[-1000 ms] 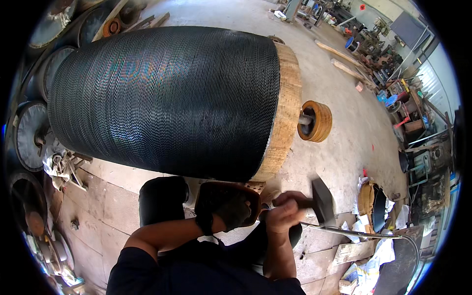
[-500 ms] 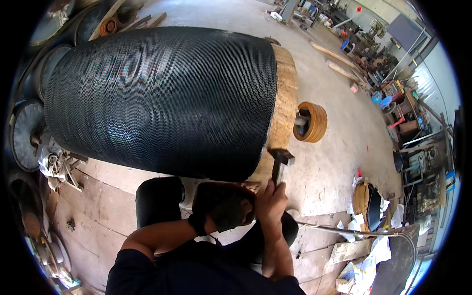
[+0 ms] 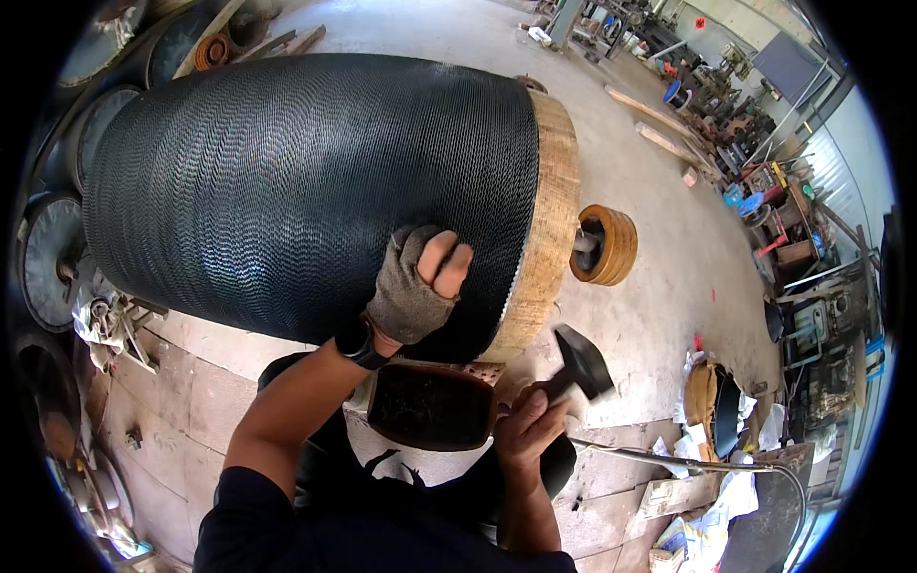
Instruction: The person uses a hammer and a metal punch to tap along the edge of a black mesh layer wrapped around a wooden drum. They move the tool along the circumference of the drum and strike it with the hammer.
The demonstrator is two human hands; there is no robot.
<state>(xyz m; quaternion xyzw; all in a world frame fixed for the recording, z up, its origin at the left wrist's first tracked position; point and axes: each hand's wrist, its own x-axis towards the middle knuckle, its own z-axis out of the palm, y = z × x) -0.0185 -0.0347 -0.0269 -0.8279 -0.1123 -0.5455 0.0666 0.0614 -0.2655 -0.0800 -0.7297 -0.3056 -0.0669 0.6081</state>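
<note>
A hammer (image 3: 579, 365) is gripped in my right hand (image 3: 528, 427), its dark head raised off to the side of the roller's near right end. My left hand (image 3: 417, 284), in a grey fingerless glove, is closed in a fist at the near right face of the large roller (image 3: 315, 191). Whatever the left fingers hold, if anything, is hidden. Closely packed black toothed rows wrap the roller, and a pale wooden band (image 3: 549, 229) rims its right end. Below, between my knees, sits a dark brown open box (image 3: 432, 406), its contents too dark to make out.
From the roller's right end a shaft sticks out, carrying an orange-brown grooved pulley (image 3: 607, 244). Dark round drums (image 3: 57, 258) crowd the left side. A hose (image 3: 669, 459) runs along the floor at right, near scattered wrapping and boards. Wooden beams (image 3: 652, 112) lie farther back.
My left hand has risen from the box to the roller's face. The hammer has come away from the wooden rim, its head swinging right and down with my right hand.
</note>
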